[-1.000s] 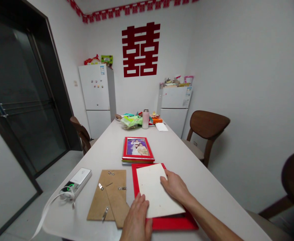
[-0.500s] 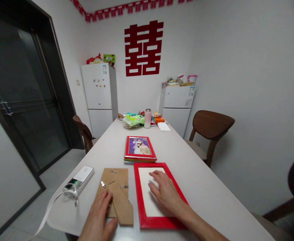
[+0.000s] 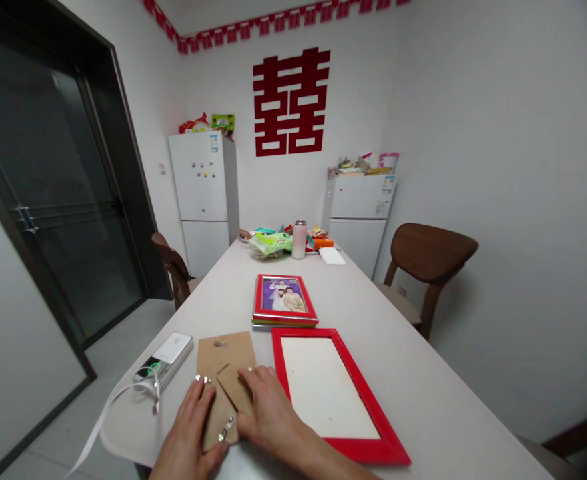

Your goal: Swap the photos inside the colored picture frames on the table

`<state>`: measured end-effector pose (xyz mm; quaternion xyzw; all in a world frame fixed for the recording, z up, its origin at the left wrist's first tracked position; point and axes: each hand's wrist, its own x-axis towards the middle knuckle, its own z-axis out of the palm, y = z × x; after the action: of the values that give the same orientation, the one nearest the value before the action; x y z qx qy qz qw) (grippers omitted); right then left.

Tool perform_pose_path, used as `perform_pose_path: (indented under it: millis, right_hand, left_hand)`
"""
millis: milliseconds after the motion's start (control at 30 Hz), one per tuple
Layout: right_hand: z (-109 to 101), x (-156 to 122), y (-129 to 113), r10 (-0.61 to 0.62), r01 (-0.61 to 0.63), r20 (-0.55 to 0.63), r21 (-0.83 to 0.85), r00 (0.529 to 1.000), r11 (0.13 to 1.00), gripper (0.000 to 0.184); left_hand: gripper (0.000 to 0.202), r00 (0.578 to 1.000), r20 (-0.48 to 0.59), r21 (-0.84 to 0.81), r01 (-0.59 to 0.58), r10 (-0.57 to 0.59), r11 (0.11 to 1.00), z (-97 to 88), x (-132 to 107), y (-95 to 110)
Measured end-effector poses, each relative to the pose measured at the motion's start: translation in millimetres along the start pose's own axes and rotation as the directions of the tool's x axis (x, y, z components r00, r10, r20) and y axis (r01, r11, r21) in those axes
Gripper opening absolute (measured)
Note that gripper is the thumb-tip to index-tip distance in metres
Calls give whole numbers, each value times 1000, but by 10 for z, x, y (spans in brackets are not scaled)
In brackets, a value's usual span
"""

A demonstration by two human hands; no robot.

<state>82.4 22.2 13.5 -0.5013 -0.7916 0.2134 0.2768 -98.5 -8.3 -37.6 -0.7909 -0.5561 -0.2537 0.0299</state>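
Note:
A brown picture-frame backing board (image 3: 233, 348) with metal clips and a fold-out stand leg lies stand side up, slightly turned. My left hand (image 3: 188, 430) grips its left and lower edge, fingers on top and thumb at the bottom. My right hand (image 3: 271, 410) is closed on the right side, its fingers over the stand leg and the board's edge. Beside it on the right lies a red picture frame (image 3: 391, 452) with a plain white sheet (image 3: 326, 387) inside. No hand touches the frame's opening.
A stack of framed photos (image 3: 284, 300) stands farther back on the white table (image 3: 373, 373). A power bank (image 3: 166, 360) with a white cable is at the left edge. A pink bottle (image 3: 299, 240) and snack bags (image 3: 271, 244) sit at the far end. Chairs (image 3: 431, 253) flank the table.
My right hand has moved left from the red frame onto the backing board. The board has turned a little, and my left hand has stayed at its left side.

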Motion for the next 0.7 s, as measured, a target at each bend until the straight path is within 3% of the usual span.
perform_pose_path:
  millis: [133,267,367,467,567,700]
  right_hand:
    - [-343,-33,-102,-57,62,-76,76,996,995,55]
    - [-745,-130,-80,-91,99,-130,56,987,993,50]
    - [-952,-264,131,-51,50,-123,-12,991,999,48]
    - [-1054,-424,443,48,-56,-81,-98,996,994,47]
    - [-1086,-555,720,133,-143,-63,-179,989,974,46]
    - [-1055,-622,898,165,-175,-63,-229,984,957,45]
  left_hand:
    - [74,992,-73,1,-102,102,995,-235,139,170]
    - [72,972,-159,-14,-178,173,984,-379,330,478]
    - [67,972,-143,-104,-200,184,974,-239,415,754]
    - [64,975,-44,-210,-222,218,952,39,465,990]
    - [62,969,93,-269,-197,229,943,268,518,1153]
    - [55,955,196,-250,-171,223,953,374,576,1259]
